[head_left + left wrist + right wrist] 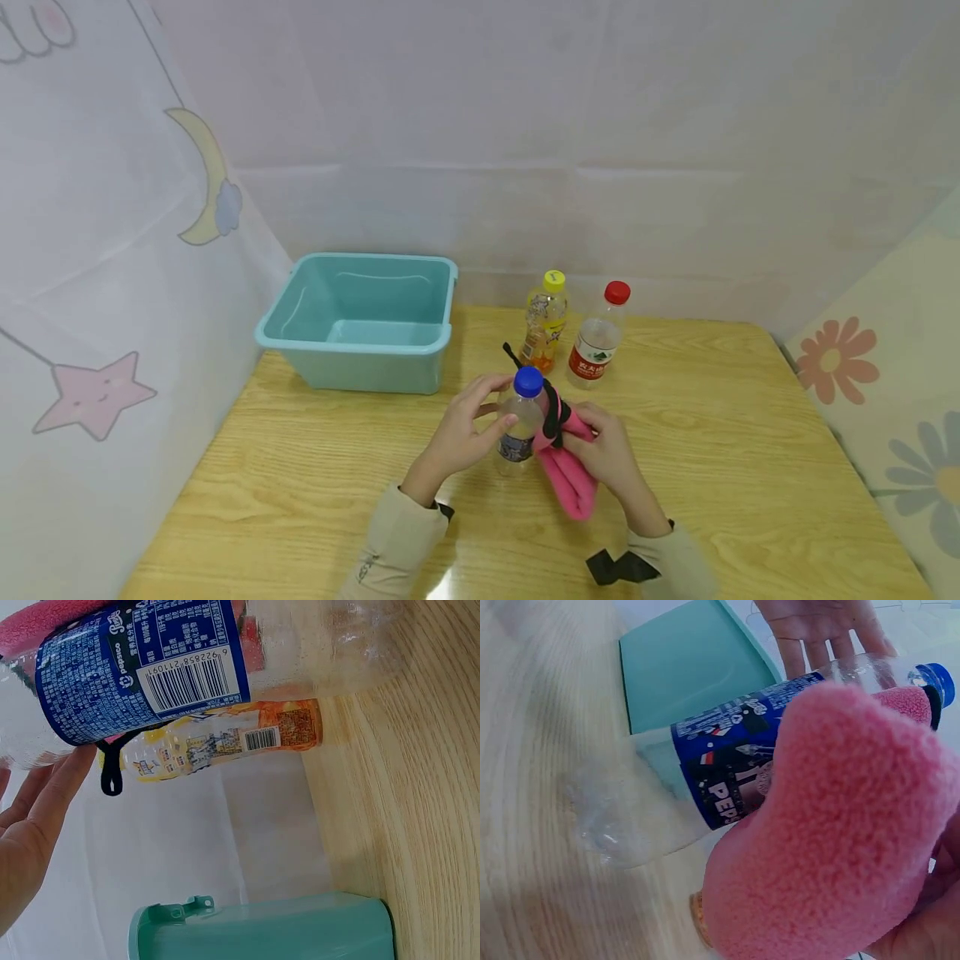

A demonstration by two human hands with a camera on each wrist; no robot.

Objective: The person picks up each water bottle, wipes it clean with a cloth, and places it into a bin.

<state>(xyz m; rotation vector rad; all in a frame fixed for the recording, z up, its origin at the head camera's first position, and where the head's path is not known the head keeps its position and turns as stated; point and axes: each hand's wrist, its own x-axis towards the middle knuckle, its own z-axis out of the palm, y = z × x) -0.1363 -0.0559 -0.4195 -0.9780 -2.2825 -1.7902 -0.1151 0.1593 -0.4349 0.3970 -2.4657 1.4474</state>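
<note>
A clear Pepsi bottle (518,443) with a blue cap and dark blue label stands on the table between my hands. My left hand (463,427) is at its upper left side, thumb over its front in the head view. Both wrist views show the left fingers (838,646) fairly straight, tips right at the bottle's edge. In my right hand (607,450) I grip a folded, fluffy pink cloth (567,481) with a black strap. The cloth hides part of the bottle in the right wrist view, and most of the right hand there.
Behind stand a bottle with a yellow cap (553,281) and orange base, and a clear bottle with a red cap (617,292) and red-white label. A teal plastic bin (375,369) is at the back left of the wooden table (720,433). Fabric hangs behind the table.
</note>
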